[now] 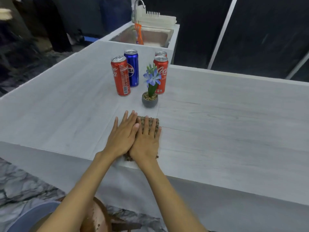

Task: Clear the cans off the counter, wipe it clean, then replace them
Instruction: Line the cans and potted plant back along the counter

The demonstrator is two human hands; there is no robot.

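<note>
Several cans stand upright on the pale counter (217, 124): a red Coca-Cola can (120, 75), a blue Pepsi can (132, 67) just behind it, another red Coca-Cola can (161, 71) to the right, and a third red can (160, 53) half hidden behind that one. A brown knobbly cloth (151, 122) lies flat near the counter's front edge. Both hands press flat on it with fingers spread: my left hand (122, 134) covers its left side, and my right hand (146, 141) covers its middle, the two overlapping. Neither hand grips anything.
A small grey pot with a blue-flowered plant (150, 91) stands between the cans and my hands. At the back is a steel sink (150, 36) with a tap, a white rack and an orange bottle. A wooden stool (98, 218) is below me.
</note>
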